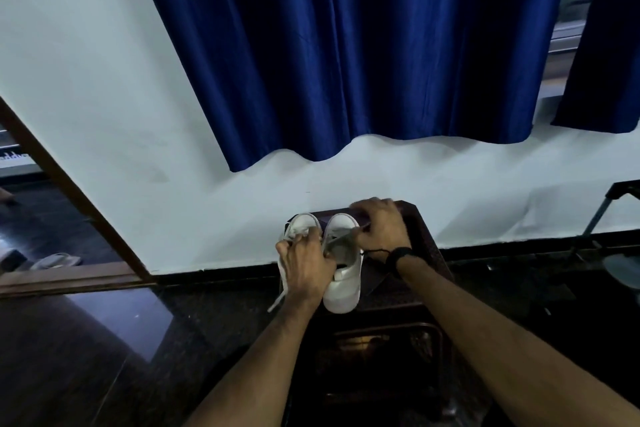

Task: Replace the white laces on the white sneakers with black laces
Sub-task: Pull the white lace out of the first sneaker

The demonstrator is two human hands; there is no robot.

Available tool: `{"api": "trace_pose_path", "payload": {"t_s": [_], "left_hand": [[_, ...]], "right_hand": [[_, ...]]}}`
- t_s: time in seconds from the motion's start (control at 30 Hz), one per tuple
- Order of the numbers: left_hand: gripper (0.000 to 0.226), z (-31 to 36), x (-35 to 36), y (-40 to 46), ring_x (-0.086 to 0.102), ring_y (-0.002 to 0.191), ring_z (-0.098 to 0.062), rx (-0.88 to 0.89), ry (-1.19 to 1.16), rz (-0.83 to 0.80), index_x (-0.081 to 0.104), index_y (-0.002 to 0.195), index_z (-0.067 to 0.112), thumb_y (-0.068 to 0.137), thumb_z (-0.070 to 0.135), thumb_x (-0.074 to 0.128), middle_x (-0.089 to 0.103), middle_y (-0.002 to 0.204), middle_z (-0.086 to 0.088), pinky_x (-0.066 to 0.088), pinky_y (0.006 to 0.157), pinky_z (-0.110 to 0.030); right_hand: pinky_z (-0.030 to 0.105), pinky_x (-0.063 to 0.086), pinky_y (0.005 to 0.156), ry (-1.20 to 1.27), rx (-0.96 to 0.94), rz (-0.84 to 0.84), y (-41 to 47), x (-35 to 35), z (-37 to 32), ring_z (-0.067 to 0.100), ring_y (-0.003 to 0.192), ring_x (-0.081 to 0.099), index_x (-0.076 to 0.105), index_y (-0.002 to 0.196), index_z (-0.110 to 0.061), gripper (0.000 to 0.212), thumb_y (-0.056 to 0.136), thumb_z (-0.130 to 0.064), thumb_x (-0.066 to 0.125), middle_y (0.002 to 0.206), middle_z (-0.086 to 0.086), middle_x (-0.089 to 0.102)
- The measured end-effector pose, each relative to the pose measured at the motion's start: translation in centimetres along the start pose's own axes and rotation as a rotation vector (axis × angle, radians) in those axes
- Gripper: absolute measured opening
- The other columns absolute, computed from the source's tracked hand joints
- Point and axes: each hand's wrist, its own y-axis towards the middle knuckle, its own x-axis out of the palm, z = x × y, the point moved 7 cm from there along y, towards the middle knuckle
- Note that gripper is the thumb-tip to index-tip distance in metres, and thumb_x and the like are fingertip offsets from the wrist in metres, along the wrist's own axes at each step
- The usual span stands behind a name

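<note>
Two white sneakers stand side by side on a dark wooden stool (426, 236), toes pointing away from me. My left hand (304, 263) lies over the left sneaker (301, 222) and grips the tongue edge of the right sneaker (343, 284). My right hand (381, 222) pinches a white lace (346, 234) that runs across the right sneaker's eyelets. A loose white lace end (278, 300) hangs down off the left sneaker. A thin black cord (372, 252) shows by my right wrist; whether it is a black lace is unclear.
The stool stands against a white wall with a blue curtain (346, 62) hanging above. The floor (104, 357) is dark and glossy. A brown door frame (69, 191) runs at the left, with a sandal (55, 260) beyond it. A metal stand (595, 218) is at the right.
</note>
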Motion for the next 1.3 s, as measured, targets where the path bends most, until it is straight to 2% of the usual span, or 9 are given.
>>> {"api": "trace_pose_path", "payload": {"t_s": [0.1,0.23,0.47,0.53,0.63,0.8,0.93,1.1,1.3], "left_hand": [[0.030,0.0,-0.1,-0.1,0.063,0.084,-0.025,-0.013,-0.013,-0.003,0.060,0.097,0.021,0.068,0.022,0.059,0.070,0.083,-0.004,0.032,0.079,-0.039],[0.030,0.2,-0.5,-0.3,0.063,0.075,-0.026,-0.018,-0.029,0.021,0.058,0.094,0.020,0.065,0.018,0.059,0.068,0.076,-0.003,0.031,0.076,-0.038],[0.036,0.0,-0.6,-0.6,0.063,0.076,-0.027,-0.058,-0.042,0.044,0.060,0.099,0.018,0.063,0.018,0.064,0.068,0.075,-0.005,0.034,0.081,-0.038],[0.035,0.1,-0.6,-0.7,0.064,0.077,-0.027,-0.058,-0.045,0.056,0.060,0.098,0.018,0.063,0.019,0.066,0.068,0.075,-0.004,0.033,0.081,-0.038],[0.032,0.2,-0.8,-0.7,0.063,0.075,-0.029,-0.059,-0.063,0.071,0.060,0.094,0.018,0.063,0.019,0.067,0.067,0.073,-0.004,0.030,0.077,-0.037],[0.030,0.0,-0.7,-0.7,0.064,0.080,-0.029,-0.069,-0.112,0.062,0.059,0.096,0.018,0.066,0.019,0.065,0.069,0.077,-0.005,0.034,0.080,-0.040],[0.031,0.2,-1.2,-1.0,0.064,0.077,-0.030,-0.056,-0.123,0.090,0.061,0.096,0.016,0.067,0.017,0.069,0.069,0.074,-0.006,0.033,0.079,-0.038],[0.035,0.3,-1.1,-1.0,0.064,0.083,-0.028,-0.056,-0.105,0.064,0.060,0.102,0.016,0.069,0.018,0.069,0.070,0.080,-0.006,0.033,0.084,-0.039],[0.049,1.2,-0.6,0.0,0.065,0.090,-0.029,0.033,-0.041,-0.067,0.056,0.118,0.020,0.069,0.026,0.061,0.072,0.086,-0.007,0.030,0.091,-0.038]], "right_hand": [[0.037,0.040,0.084,-0.377,-0.355,-0.238,-0.2,3.0,-3.6,0.027,0.096,0.058,0.073,0.093,-0.025,0.027,0.072,-0.042,0.070,0.090,0.000,0.070],[0.035,0.029,0.079,-0.522,-0.307,-0.223,0.1,3.2,-3.8,0.023,0.082,0.060,0.071,0.067,-0.023,0.017,0.064,-0.040,0.074,0.065,-0.003,0.066],[0.039,0.047,0.093,0.296,0.819,0.297,-1.2,-4.2,6.4,0.030,0.103,0.062,0.074,0.095,-0.029,0.018,0.081,-0.031,0.063,0.103,0.006,0.072],[0.040,0.044,0.093,0.062,0.702,0.178,-0.8,-4.0,6.1,0.031,0.110,0.053,0.069,0.106,-0.027,0.028,0.079,-0.030,0.062,0.110,0.006,0.068],[0.041,0.044,0.090,-0.093,0.075,0.069,0.4,-2.7,0.6,0.032,0.110,0.051,0.064,0.120,-0.020,0.057,0.065,-0.030,0.059,0.118,0.003,0.064],[0.039,0.039,0.085,-0.503,-0.489,-0.282,-0.9,3.0,-5.4,0.029,0.093,0.058,0.074,0.085,-0.022,0.021,0.078,-0.035,0.059,0.084,0.004,0.068],[0.035,0.030,0.077,-0.530,-0.358,-0.080,0.2,1.3,-4.3,0.022,0.082,0.059,0.074,0.071,-0.027,0.016,0.070,-0.035,0.060,0.067,-0.005,0.068],[0.040,0.044,0.086,-0.025,0.493,0.310,1.0,-6.4,4.8,0.031,0.099,0.058,0.071,0.092,-0.024,0.016,0.085,-0.031,0.059,0.093,0.006,0.071],[0.037,0.045,0.090,-0.175,0.420,-0.001,-0.1,-3.8,5.6,0.030,0.106,0.057,0.070,0.105,-0.022,0.032,0.081,-0.042,0.065,0.105,0.008,0.067]]}}
